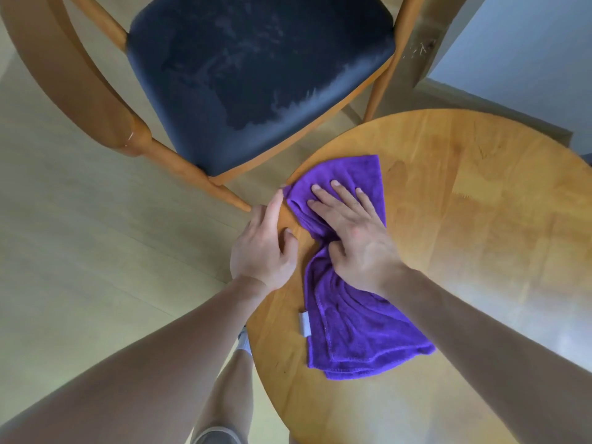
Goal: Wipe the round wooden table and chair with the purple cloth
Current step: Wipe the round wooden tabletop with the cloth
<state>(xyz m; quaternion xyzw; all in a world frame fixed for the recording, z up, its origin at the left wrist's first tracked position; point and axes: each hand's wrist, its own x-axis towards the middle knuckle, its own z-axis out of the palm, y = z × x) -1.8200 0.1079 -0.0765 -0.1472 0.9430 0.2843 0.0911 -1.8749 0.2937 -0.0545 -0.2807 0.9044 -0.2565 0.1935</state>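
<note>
The purple cloth lies bunched on the left part of the round wooden table. My right hand presses flat on the cloth's upper half, fingers straight and spread. My left hand rests on the table's left rim beside the cloth, its forefinger stretched along the edge and touching the cloth's corner. The chair, with a dark blue seat marked by pale streaks and a wooden frame, stands just beyond the table at upper left.
A white tag sticks out from the cloth's left hem. Pale wooden floor fills the left side. A wooden post and light wall stand at upper right. My leg shows below the table's edge.
</note>
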